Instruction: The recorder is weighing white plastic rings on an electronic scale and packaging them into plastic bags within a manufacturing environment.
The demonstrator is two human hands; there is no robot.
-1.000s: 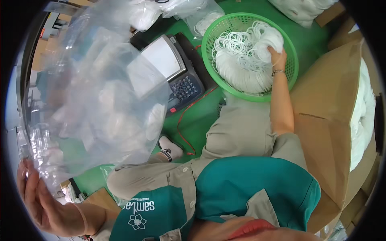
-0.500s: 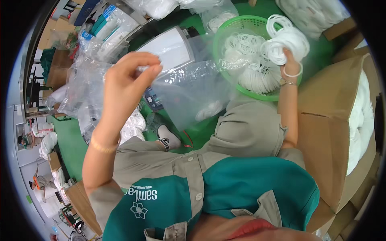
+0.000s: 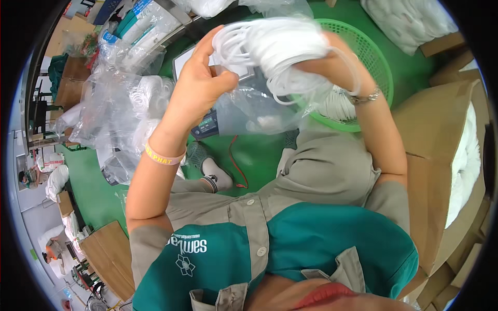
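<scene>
In front of me, a thick bundle of white cord loops [image 3: 290,49] hangs in the air, slightly blurred. My right hand [image 3: 332,65] grips its right end, with a loose loop lying over the wrist. My left hand [image 3: 205,75] is at the bundle's left end, thumb and fingers apart in a curve, the fingertips at the loops' edge. Below the bundle, a clear plastic bag [image 3: 264,111] lies partly over a scale [image 3: 207,124], with something white in it. More white cord loops [image 3: 336,106] lie in a green basket [image 3: 381,67] behind my right wrist.
An open cardboard box [image 3: 430,171] with white material stands on my right. Clear bags of white loops [image 3: 150,96] are piled at left. A bulging clear bag [image 3: 410,23] lies at the far right. A red cord [image 3: 236,160] lies on the green floor by my foot.
My right hand has carried the bundle left from over the basket to in front of me. My left hand has moved right and its pinch has opened; the clear bag has sunk lower.
</scene>
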